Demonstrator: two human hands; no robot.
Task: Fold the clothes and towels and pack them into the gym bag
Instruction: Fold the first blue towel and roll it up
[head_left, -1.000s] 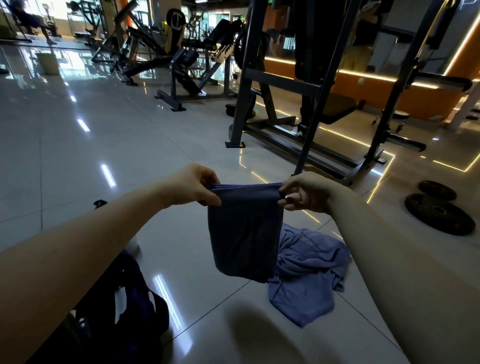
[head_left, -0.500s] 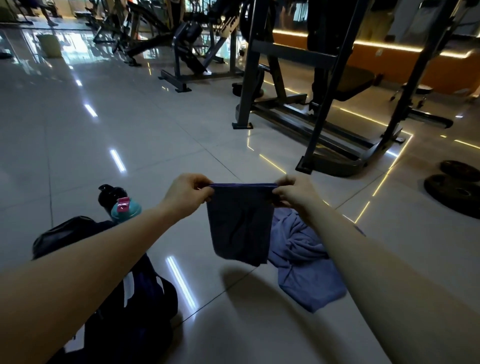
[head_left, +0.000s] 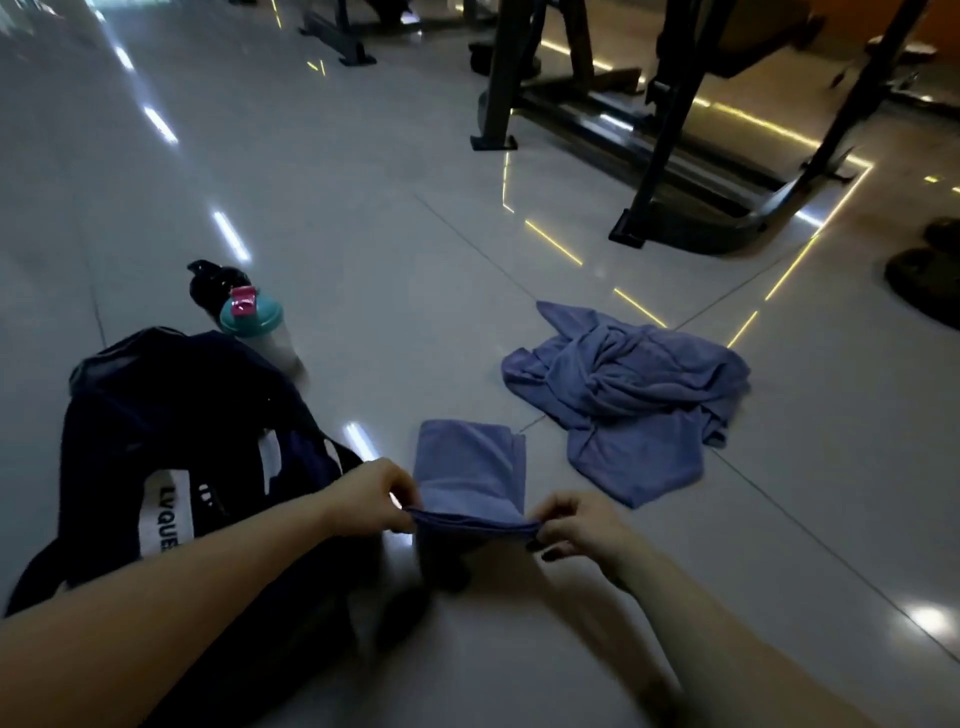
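Observation:
A folded blue towel (head_left: 467, 467) lies partly on the grey floor in front of me, its far part flat on the tiles. My left hand (head_left: 371, 501) pinches its near left corner and my right hand (head_left: 576, 527) pinches its near right corner, holding that edge just above the floor. A crumpled blue cloth (head_left: 631, 397) lies loose on the floor beyond and to the right. The dark gym bag (head_left: 182, 441) with a white label sits at my left, right beside the towel.
A shaker bottle with a teal lid (head_left: 254, 325) and a dark bottle (head_left: 210, 283) stand behind the bag. A black machine frame (head_left: 670, 156) stands at the back right, and weight plates (head_left: 930, 280) lie at the far right edge.
Both hands have lowered the hanging towel towards me, and its far part now rests flat on the floor. My view has tilted downward, showing more of the bag.

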